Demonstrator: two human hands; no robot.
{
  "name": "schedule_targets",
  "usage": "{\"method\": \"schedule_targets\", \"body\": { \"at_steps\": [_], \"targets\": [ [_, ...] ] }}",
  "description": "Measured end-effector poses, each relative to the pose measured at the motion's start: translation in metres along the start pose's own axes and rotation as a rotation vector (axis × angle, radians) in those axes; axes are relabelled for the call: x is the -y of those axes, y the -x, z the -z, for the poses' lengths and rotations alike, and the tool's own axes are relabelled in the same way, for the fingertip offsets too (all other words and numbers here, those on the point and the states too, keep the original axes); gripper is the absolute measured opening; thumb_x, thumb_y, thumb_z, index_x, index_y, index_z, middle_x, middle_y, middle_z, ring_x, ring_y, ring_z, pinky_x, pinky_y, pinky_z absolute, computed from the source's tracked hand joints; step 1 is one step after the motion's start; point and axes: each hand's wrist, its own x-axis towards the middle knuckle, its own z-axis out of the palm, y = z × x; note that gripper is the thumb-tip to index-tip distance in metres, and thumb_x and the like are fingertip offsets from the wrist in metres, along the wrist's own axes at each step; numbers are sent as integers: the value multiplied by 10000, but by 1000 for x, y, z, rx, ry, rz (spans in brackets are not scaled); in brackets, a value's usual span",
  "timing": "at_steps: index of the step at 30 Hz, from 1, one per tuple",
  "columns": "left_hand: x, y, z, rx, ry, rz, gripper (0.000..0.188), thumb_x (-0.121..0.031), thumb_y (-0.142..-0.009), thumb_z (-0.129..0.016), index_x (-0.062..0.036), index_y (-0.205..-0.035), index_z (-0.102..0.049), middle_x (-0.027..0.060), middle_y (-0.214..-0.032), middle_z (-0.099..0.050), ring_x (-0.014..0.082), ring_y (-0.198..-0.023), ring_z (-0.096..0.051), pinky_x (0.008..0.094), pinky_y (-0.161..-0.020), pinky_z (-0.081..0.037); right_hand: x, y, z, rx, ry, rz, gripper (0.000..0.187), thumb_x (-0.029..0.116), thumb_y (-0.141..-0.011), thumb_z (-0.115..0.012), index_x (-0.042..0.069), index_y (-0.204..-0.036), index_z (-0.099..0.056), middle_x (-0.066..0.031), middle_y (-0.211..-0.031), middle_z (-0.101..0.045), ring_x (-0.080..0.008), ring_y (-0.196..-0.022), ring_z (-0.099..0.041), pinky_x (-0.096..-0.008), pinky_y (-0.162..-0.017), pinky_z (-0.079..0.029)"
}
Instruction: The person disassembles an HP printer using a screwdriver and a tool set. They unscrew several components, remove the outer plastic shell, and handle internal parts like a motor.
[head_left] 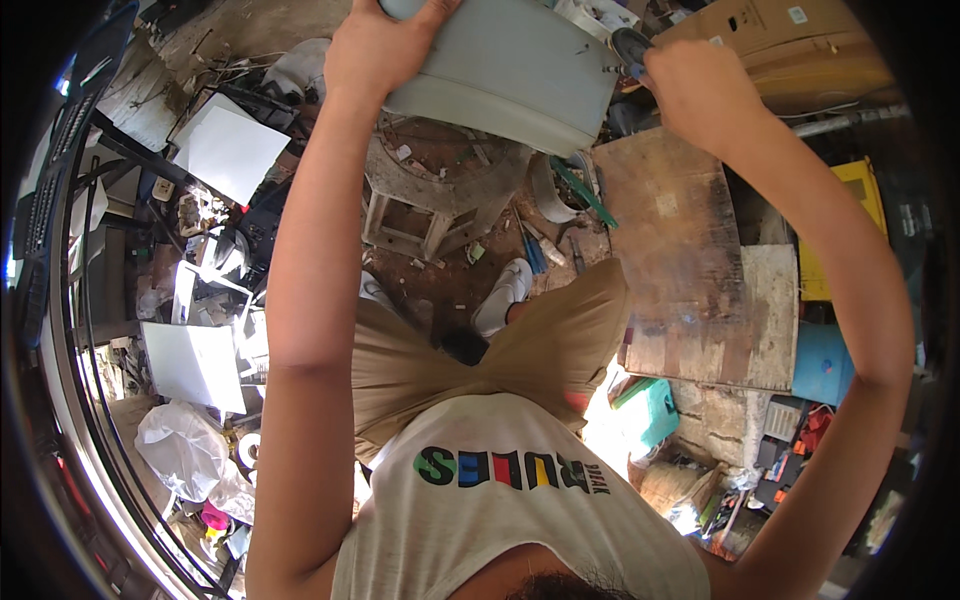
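Grips a gray box [515, 75] by its left side with the left hand [372, 50], laying the thumb over its surface and tucking most of the other fingers out of sight. Holds a dark round piece [628, 45] at the box's right end with the right hand [700, 90], curling the fingers narrowly around it; cannot tell the exact placement of the fingertips, hidden by the hand. Carries the box across the top center of the view, between both hands and overlapping a round gray stand [495, 205] lower down. Shows a thin pin [610, 69] jutting near the box's right edge, just beside the dark round piece.

Wears a white shirt [450, 520] with multicolored lettering and tan trousers [425, 380], planting white shoes [512, 283] on a dirt floor strewn with scraps. Has a stained wooden board [680, 250] to the right, just beside a paler plank [770, 310], and a green strip [583, 190] near the board's upper left corner. Takes in a cardboard box [785, 50] at upper right, a yellow case [855, 215] past the plank, a blue box [822, 365] below it and a teal box [648, 412] below the board. Includes, at left, an upper white panel [232, 148], a lower white panel [195, 365] and a clear plastic bag [185, 450] amid heaped clutter.
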Motion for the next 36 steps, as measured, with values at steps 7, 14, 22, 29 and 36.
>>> {"method": "schedule_targets", "body": {
  "at_steps": [7, 14, 22, 29, 36],
  "targets": [
    [-4, -12, 1, 7, 3, 10, 987, -671, -833, -664, -30, -1533, -392, 331, -1330, -603, 442, -1255, -595, 457, -1060, -475, -13, 10, -13, -214, 200, 231, 299, 82, -758, -708, 142, -1047, -660, -51, -1110, -602, -250, -915, -647, -369, -819, -516],
    [-8, -20, 3, 20, -6, 33, 993, -694, -840, -634, -28, -1536, -390, 309, -1381, -581, 424, -1290, -577, 445, -1079, -463, -27, -16, 6, -467, -654, -284, 156, 112, -884, -662, -4, -986, -676, -195, -873, -693, -303, -857, -697, -391, -769, -558],
    [-6, -41, -2, 11, 41, -5, 970, -676, -840, -656, -4, -1504, -434, 298, -1383, -585, 401, -1291, -582, 429, -1079, -463, -30, -18, -4, -443, -841, -567, 161, 137, -917, -697, 22, -1017, -645, -138, -857, -678, -280, -773, -671, -392, -740, -536],
    [-8, -43, -4, -11, 34, -6, 919, -639, -844, -683, 6, -1467, -478, 296, -1367, -598, 386, -1277, -594, 422, -1073, -465, -56, -6, 7, -299, -569, -20, 232, 211, -946, -641, 31, -1091, -620, -192, -890, -704, -432, -879, -676, -503, -784, -531],
    [6, -54, -9, -60, 76, -93, 750, -534, -887, -691, -5, -1398, -545, 305, -1295, -630, 415, -1234, -606, 435, -1040, -487, -48, -10, 25, -56, -469, -255, 229, 147, -905, -654, 52, -1104, -592, -181, -1042, -671, -401, -1017, -650, -487, -831, -522]
  ]
}}
